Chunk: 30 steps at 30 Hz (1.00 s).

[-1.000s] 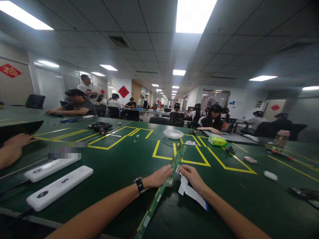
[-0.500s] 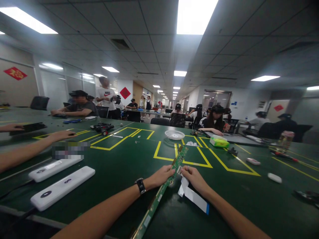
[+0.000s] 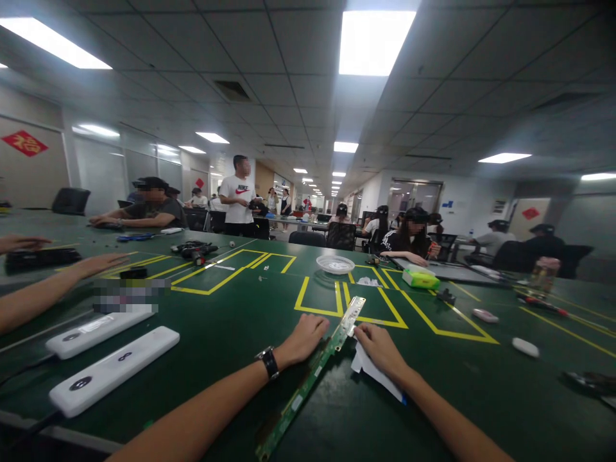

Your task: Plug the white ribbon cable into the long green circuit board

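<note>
A long narrow green circuit board [image 3: 312, 378] lies slanted on the green table [image 3: 231, 321], running from the near edge up toward the yellow marked boxes. My left hand [image 3: 304, 339], with a dark watch on the wrist, has its fingers curled on the board's left edge near the top. My right hand [image 3: 382, 348] rests just right of the board, fingers pinched on a white flat ribbon cable [image 3: 373, 372] that trails back under my wrist.
Two white oblong devices [image 3: 110, 372] lie at the near left. A white dish [image 3: 335, 263], a green box [image 3: 420, 277] and small white parts [image 3: 524, 346] sit farther out. Another person's arm [image 3: 43, 292] reaches in from the left. Several people sit around the tables behind.
The board now lies flatter and lower on the table. My right hand has lowered onto the ribbon cable. A person in a white shirt has walked to the right in the background.
</note>
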{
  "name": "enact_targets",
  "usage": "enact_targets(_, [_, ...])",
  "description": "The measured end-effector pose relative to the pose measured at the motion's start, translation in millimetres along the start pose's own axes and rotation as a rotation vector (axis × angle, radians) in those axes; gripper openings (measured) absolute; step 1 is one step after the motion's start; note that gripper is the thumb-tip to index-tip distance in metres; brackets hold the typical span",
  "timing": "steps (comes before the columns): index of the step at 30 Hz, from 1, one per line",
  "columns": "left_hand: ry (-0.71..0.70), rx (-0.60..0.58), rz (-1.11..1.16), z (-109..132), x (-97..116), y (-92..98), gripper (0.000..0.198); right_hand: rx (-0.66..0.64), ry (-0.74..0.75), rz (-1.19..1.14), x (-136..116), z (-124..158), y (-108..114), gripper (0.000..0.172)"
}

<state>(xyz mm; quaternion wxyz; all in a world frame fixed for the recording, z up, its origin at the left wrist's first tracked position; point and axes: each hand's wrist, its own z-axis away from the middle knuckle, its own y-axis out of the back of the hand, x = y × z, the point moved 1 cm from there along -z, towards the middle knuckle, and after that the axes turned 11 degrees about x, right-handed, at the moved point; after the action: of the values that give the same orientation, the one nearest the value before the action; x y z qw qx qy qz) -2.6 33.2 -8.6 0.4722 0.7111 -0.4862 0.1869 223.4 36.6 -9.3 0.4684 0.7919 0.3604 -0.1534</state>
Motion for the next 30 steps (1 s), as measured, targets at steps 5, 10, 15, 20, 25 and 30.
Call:
enact_targets(5, [-0.053, 0.035, -0.114, 2.0, 0.1, -2.2, 0.045, 0.039, 0.049, 0.307, 19.1, -3.9, 5.4, 0.030])
enact_targets(10, [-0.080, 0.039, -0.119, 4.2, 5.8, -3.1, 0.042, -0.008, 0.145, 0.410, 15.3, 2.3, 4.9, 0.020])
enact_targets(15, [-0.083, 0.041, -0.113, 4.5, 7.7, -2.9, 0.038, -0.030, 0.212, 0.363, 8.8, 5.6, 0.5, 0.018])
enact_targets(20, [-0.122, 0.057, -0.127, 5.3, 7.4, -4.5, 0.036, 0.046, 0.175, 0.410, 12.9, 1.9, -1.5, 0.017])
enact_targets(25, [-0.138, 0.053, -0.142, 6.8, 7.8, -4.8, 0.036, 0.013, 0.201, 0.365, 12.7, 1.2, -1.8, 0.012])
enact_targets(30, [-0.157, 0.030, -0.164, 8.0, 9.3, -4.6, 0.036, 0.009, 0.235, 0.367, 10.1, 1.0, -1.2, 0.012])
